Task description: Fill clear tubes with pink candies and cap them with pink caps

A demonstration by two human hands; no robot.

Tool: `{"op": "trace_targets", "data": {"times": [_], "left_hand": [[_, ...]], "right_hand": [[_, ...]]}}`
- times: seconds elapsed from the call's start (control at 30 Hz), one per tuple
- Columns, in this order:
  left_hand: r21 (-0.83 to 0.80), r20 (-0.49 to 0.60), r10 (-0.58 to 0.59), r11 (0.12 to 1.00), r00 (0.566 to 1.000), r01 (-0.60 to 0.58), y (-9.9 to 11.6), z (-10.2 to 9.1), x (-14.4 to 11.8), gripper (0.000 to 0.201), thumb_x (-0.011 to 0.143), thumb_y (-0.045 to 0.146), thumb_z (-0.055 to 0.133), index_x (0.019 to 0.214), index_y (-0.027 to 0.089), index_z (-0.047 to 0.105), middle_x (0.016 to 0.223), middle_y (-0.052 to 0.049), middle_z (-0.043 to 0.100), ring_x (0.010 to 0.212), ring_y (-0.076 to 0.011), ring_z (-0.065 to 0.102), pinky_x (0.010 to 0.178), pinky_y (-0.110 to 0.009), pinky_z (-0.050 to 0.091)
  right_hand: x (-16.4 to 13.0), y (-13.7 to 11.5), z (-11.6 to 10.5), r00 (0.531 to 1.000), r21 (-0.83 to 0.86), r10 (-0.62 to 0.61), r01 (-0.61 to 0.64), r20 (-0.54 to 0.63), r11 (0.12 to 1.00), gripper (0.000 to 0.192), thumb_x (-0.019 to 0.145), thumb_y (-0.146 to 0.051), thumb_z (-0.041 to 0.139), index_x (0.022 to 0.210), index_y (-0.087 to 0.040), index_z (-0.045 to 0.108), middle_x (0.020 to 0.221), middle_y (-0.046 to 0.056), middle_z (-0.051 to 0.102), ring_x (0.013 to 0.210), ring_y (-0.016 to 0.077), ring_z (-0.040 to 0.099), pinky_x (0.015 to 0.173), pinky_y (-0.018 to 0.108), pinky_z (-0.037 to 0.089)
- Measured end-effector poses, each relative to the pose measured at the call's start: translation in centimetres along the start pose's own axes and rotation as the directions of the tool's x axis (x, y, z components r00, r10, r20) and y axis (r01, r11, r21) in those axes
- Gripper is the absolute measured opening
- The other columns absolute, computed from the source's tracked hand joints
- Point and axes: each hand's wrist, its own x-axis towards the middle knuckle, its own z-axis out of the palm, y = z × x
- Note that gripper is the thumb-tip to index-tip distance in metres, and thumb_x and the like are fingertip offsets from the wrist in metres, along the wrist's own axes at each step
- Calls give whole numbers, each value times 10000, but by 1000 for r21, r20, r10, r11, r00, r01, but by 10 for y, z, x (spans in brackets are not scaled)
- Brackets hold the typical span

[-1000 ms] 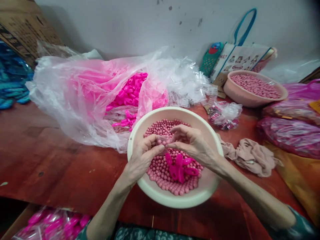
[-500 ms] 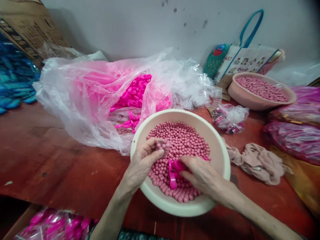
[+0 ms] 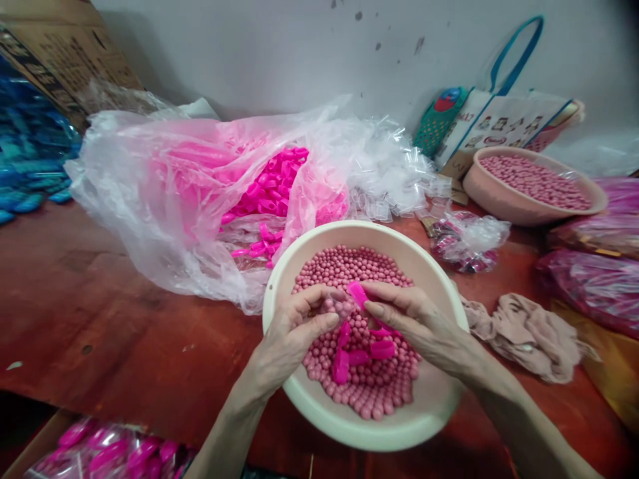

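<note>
Over the cream bowl (image 3: 319, 412) of pink beads (image 3: 359, 266), the left hand (image 3: 294, 329) pinches a small clear packet (image 3: 339, 306); the right hand (image 3: 414, 319) grips a pink plastic piece (image 3: 358, 293); more pieces (image 3: 359, 352) lie on the beads; the clear bag (image 3: 150, 199) behind holds others.

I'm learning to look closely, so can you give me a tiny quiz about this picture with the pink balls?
1. True or false: the cream bowl holds small pink balls.
2. What does the right hand pinch? A) a bright pink plastic piece B) a spoon C) a cloth
3. What lies right of the cream bowl on the table?

Key
1. True.
2. A. The left hand pinches a small clear bag beside it.
3. A crumpled beige cloth.
</note>
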Motion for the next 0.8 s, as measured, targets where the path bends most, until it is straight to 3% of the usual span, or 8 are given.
{"op": "trace_targets", "data": {"times": [0.13, 0.23, 0.4, 0.57, 0.67, 0.73, 0.8], "left_hand": [[5, -6, 6, 1000, 1000, -6, -3, -2, 0, 285, 782, 243, 664, 1064, 202, 649, 945, -24, 650, 952, -181, 594, 894, -298, 448], [45, 9, 32, 998, 999, -32, -4, -4, 0, 257, 789, 242, 657, 1045, 226, 670, 892, 0, 648, 858, -138, 578, 817, -244, 450], [61, 24, 35, 997, 999, -36, -5, -6, 0, 219, 801, 241, 634, 1013, 203, 674, 801, 3, 621, 738, -115, 548, 676, -203, 443], [61, 21, 37, 997, 999, -38, -6, -6, 0, 149, 809, 236, 612, 935, 173, 663, 787, -6, 612, 731, -124, 546, 670, -209, 439], [8, 12, 55, 998, 998, -55, -5, -4, 0, 226, 808, 218, 617, 1032, 195, 625, 799, 1, 603, 733, -115, 543, 657, -194, 428], [-42, 18, 47, 998, 999, -47, -2, -2, -1, 362, 821, 212, 607, 1176, 237, 547, 752, 22, 576, 656, -91, 511, 588, -172, 401], [-68, 33, 42, 997, 999, -40, 0, -1, -1, 397, 840, 208, 586, 1226, 247, 504, 704, 36, 539, 599, -71, 470, 545, -155, 371]], "right_hand": [[4, 2, 4, 987, -183, -145, 130, -66, 974, 226, 923, -281, 471, 1085, -239, 624, 964, 26, 644, 920, 174, 594, 894, 316, 467], [-1, 13, 5, 975, -415, -219, 185, -36, 891, 357, 921, -186, 419, 1245, -278, 538, 1156, 52, 618, 1058, 203, 579, 929, 360, 464], [-19, 31, 9, 964, -631, -236, 259, 121, 732, 661, 848, -106, 387, 1463, -272, 209, 1465, 66, 364, 1300, 255, 405, 999, 437, 438], [-37, 12, 17, 942, -703, -290, 323, 171, 634, 735, 904, -168, 359, 1477, -246, -94, 1530, 68, 212, 1374, 269, 273, 1076, 488, 352], [-40, 6, 25, 933, -768, -318, 325, 167, 552, 703, 928, -207, 384, 1485, -227, -44, 1517, 96, 244, 1388, 283, 229, 1092, 480, 332], [-38, 9, 31, 924, -832, -343, 320, 169, 454, 653, 927, -251, 427, 1484, -193, 91, 1493, 138, 288, 1385, 334, 214, 1081, 517, 317], [-31, 12, 36, 913, -881, -361, 322, 191, 347, 546, 926, -276, 439, 1434, -175, 265, 1435, 177, 375, 1336, 380, 302, 1021, 538, 356]]}}
